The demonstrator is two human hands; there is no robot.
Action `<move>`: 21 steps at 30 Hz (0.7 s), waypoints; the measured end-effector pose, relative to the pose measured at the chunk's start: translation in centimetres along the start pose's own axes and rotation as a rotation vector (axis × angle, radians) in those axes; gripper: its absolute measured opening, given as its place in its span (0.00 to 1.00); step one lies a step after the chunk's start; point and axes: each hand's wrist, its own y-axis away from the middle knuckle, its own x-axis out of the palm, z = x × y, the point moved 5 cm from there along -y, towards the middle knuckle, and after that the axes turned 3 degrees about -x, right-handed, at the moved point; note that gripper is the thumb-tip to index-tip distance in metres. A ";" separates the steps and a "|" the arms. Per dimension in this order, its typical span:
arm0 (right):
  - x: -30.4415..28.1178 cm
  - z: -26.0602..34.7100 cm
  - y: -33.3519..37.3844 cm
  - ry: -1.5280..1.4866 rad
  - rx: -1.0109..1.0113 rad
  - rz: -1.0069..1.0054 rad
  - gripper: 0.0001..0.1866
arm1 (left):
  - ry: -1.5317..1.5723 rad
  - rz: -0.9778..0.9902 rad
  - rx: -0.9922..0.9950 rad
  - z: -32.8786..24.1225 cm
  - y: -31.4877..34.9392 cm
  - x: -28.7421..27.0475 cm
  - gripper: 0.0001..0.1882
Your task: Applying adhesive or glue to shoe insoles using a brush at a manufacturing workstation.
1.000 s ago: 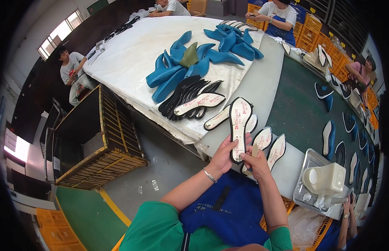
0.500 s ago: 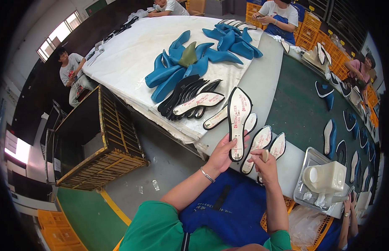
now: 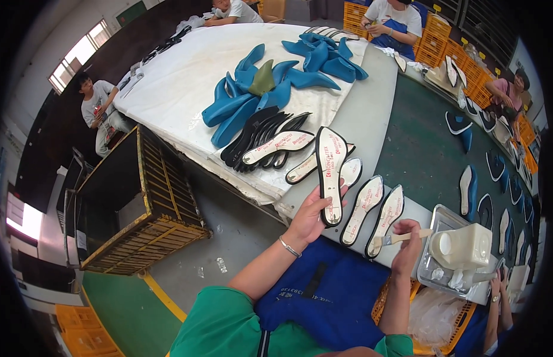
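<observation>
My left hand (image 3: pixel 312 217) grips a white insole with a black edge (image 3: pixel 331 172) by its heel end, toe pointing away from me. In my right hand (image 3: pixel 407 244) is a flat brush (image 3: pixel 401 237) with a pale wooden handle. Its bristle end lies over the heel part of another insole (image 3: pixel 388 215) on the table edge; whether it touches is unclear. Beside that one lies a further insole (image 3: pixel 364 208). Partly hidden behind the held insole are more of them, one resting crosswise (image 3: pixel 303 171).
Blue shoe lasts (image 3: pixel 270 83) and a stack of black-edged insoles (image 3: pixel 261 140) lie on the white-covered table. To the right, a cream container (image 3: pixel 470 247) stands in a clear tray (image 3: pixel 428 271), beside a green conveyor belt (image 3: pixel 419 154) carrying lasts. A yellow-framed cart (image 3: pixel 148 196) stands left.
My right hand with the brush has moved right, away from the held insole, and its fingers have opened up somewhat around the handle. My left hand still holds the insole, shifted slightly.
</observation>
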 end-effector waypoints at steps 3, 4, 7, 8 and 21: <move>-6.1 -1.0 1.7 0.239 0.145 -0.124 0.20 | -0.021 -0.009 -0.117 1.9 -2.0 -0.7 0.26; -7.3 -1.5 2.3 0.143 0.193 -0.223 0.17 | -0.010 0.009 -0.091 1.9 -1.6 -0.6 0.26; -11.5 -1.0 2.9 0.185 0.049 -0.315 0.09 | -0.079 -0.020 -0.110 1.9 -0.6 -0.3 0.28; -12.8 -0.6 2.9 0.195 0.053 -0.323 0.08 | -0.105 -0.027 -0.080 1.5 -0.2 0.5 0.29; -24.8 -1.5 2.2 0.501 -0.034 -0.608 0.08 | -0.184 0.056 -0.306 7.4 -0.9 2.9 0.30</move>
